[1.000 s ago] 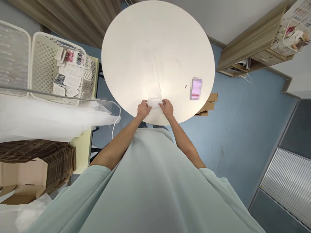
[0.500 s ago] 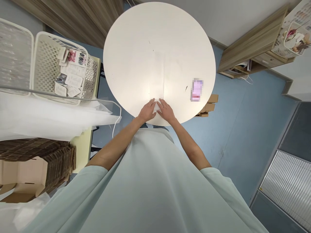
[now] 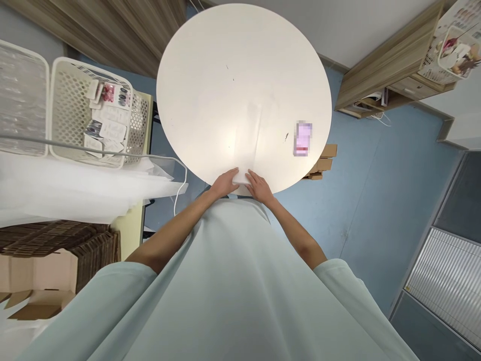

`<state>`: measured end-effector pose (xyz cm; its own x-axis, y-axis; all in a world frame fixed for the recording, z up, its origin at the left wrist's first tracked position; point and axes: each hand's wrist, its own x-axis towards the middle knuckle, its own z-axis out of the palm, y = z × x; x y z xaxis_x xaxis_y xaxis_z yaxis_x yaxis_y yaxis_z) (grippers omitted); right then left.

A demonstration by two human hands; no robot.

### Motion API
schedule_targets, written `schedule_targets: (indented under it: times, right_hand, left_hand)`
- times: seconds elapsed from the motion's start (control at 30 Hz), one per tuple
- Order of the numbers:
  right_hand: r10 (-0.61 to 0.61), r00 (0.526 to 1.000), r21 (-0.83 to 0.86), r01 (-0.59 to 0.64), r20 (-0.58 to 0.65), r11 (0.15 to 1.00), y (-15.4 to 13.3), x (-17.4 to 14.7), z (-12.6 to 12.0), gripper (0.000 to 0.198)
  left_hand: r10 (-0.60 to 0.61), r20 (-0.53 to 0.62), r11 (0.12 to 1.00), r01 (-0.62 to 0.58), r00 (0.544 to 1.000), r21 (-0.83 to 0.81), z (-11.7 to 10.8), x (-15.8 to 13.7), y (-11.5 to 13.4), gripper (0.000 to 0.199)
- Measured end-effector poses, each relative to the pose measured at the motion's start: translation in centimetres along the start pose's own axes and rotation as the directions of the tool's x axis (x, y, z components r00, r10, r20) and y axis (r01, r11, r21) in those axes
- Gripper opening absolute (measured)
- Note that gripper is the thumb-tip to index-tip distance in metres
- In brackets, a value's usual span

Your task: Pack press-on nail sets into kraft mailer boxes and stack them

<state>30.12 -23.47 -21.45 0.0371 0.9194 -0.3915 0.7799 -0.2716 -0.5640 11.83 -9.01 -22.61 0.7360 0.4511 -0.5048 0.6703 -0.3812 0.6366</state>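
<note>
At the near edge of a round white table (image 3: 203, 65), a thin, whitish, see-through sheet (image 3: 248, 133) lies lengthwise, pale against the tabletop. Its near end is a small flat white bundle (image 3: 241, 177); whether anything is inside cannot be seen. My left hand (image 3: 225, 183) grips the bundle's left end, fingers along its far side and thumb nearer me. On the right end, my right hand (image 3: 259, 185) has a like hold, with fingers bent over it. A pink, pixelated phone-like rectangle (image 3: 302, 138) lies to the right on the table.
A white perforated basket (image 3: 67, 110) with cards and packets stands at left. White sheets (image 3: 75, 185) and stacked brown cardboard boxes (image 3: 90, 255) are nearer me. A cable (image 3: 158, 156) crosses there. More cardboard boxes (image 3: 325, 163) sit beyond the table's right edge.
Both hands have drawn slightly closer to my body, and the white bundle now shows between them. The sheet's far part has tilted to the right. The view has shifted a little.
</note>
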Motion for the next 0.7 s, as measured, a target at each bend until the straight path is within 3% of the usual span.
schedule_targets:
  times: [0.13, 0.33, 0.6, 0.7]
  right_hand:
    - [0.102, 0.994, 0.078, -0.099, -0.033, 0.992, 0.1, 1.4, -1.0, 0.052]
    - [0.284, 0.955, 0.181, -0.265, -0.087, 0.947, 0.0, 3.9, -2.0, 0.049]
    - [0.467, 0.874, 0.225, -0.431, -0.137, 0.873, 0.6, 6.9, -1.8, 0.038]
    - [0.486, 0.859, 0.188, -0.456, -0.161, 0.870, 0.3, 7.5, -2.0, 0.045]
  left_hand:
    - [-0.116, -0.074, 0.990, 0.110, 0.990, -0.088, -1.3, 1.2, 0.4, 0.057]
    - [-0.301, -0.062, 0.947, 0.291, 0.952, -0.132, -2.9, 3.5, 0.7, 0.039]
    - [-0.361, -0.097, 0.930, 0.349, 0.928, -0.118, -2.7, 6.0, 0.9, 0.032]
    - [-0.377, -0.146, 0.926, 0.372, 0.915, -0.064, -2.7, 6.0, 1.5, 0.049]
